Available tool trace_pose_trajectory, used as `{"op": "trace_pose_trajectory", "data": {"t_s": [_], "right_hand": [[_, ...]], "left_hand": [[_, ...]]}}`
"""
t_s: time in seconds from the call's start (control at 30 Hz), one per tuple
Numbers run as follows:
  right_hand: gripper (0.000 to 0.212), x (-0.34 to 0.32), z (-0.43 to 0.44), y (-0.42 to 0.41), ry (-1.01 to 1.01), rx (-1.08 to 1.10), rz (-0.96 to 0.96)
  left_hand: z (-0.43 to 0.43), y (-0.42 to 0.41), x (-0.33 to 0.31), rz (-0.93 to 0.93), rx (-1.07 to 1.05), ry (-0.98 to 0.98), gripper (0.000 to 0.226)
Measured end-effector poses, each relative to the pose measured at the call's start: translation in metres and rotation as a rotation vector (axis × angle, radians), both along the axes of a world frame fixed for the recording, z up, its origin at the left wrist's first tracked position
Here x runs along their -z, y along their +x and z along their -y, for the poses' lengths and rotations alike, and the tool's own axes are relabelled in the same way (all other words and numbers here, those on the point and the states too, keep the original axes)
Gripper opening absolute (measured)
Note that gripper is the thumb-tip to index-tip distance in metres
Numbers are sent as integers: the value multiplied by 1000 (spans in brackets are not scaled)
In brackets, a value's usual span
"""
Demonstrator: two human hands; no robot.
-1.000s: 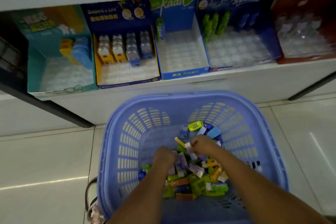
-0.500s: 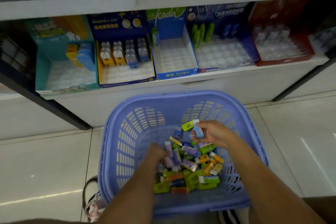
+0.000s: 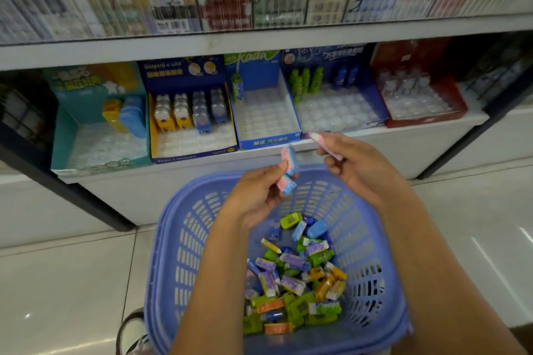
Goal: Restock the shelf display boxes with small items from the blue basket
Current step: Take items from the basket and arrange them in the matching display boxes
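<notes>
Both hands up at frame centre, apart: left hand [image 3: 259, 193] pinching two pink-and-blue erasers [image 3: 288, 171], right hand [image 3: 354, 164] gripping a pink one [image 3: 324, 144], above the blue basket [image 3: 178, 239]; probably light, firm, best pinched by the sides

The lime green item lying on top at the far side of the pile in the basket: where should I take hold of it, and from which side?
Come from straight above. The lime green item lies flat on top of the pile, near the far wall of the blue basket, with nothing over it. Set the grip across its two long sides at the middle; the blue items beside its right end crowd that end. Both hands already hold items.
</notes>
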State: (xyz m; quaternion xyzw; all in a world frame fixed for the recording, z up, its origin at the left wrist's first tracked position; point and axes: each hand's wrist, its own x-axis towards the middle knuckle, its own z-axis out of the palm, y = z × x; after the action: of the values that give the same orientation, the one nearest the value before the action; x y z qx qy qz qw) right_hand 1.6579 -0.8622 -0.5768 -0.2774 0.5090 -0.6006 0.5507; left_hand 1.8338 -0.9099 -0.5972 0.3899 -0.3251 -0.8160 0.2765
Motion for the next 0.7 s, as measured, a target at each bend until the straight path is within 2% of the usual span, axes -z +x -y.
{"op": "trace_pose_trajectory", "data": {"t_s": [0.07, 0.13, 0.27, 0.37, 0.47, 0.57, 0.7], "right_hand": [[23, -8, 4, -4, -81, 33, -102], [21, -10, 9, -9, -112, 42, -224], [21, -11, 26, -13, -95, -20, -425], [18, -19, 52, -10, -99, 61, -582], [25, -34, 86, -9, -133, 161, -694], [29, -47, 121, -5, -160, 86, -801], [13, -48, 164, -2, -26, -35, -927]], "left_hand": [[-1, -3, -14, -87, -60, 29, 21], [0, -3, -21, -84, -119, 24, 23], [10, 1, -24, 87, -209, -114, 21], [21, 4, -23, 169, -231, -243, 21], [36, 7, -17, 453, -213, -510, 23], [47, 11, -11, 609, -206, -676, 28], [54, 9, -5, 696, -163, -745, 32]]}}
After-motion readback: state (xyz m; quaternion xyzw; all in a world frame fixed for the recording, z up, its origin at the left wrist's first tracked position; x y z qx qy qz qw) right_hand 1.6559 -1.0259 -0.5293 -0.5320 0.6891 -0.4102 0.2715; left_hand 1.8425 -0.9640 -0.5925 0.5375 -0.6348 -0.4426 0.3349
